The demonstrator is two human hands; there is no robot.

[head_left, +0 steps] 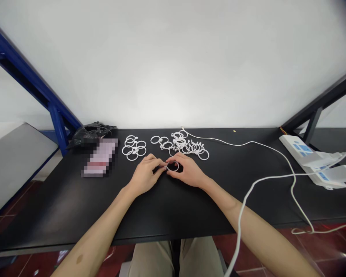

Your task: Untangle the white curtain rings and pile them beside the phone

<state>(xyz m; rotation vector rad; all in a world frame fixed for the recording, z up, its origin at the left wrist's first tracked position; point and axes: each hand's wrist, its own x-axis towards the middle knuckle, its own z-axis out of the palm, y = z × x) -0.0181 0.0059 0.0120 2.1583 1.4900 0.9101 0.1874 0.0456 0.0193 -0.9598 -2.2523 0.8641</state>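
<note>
While left hand (145,173) and right hand (190,171) pinch one white ring (178,166) before the ring pile (180,142), it seems light, stiffish; best held by rim.

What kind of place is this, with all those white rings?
It looks like a work table, maybe in a workshop, but I can't be sure. There's a black tabletop, a blue metal frame beside it, and lots of loose white rings laid out in groups.

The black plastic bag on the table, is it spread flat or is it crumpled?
Crumpled. The black plastic bag bunches up in uneven folds, and many creases catch the light.
</note>
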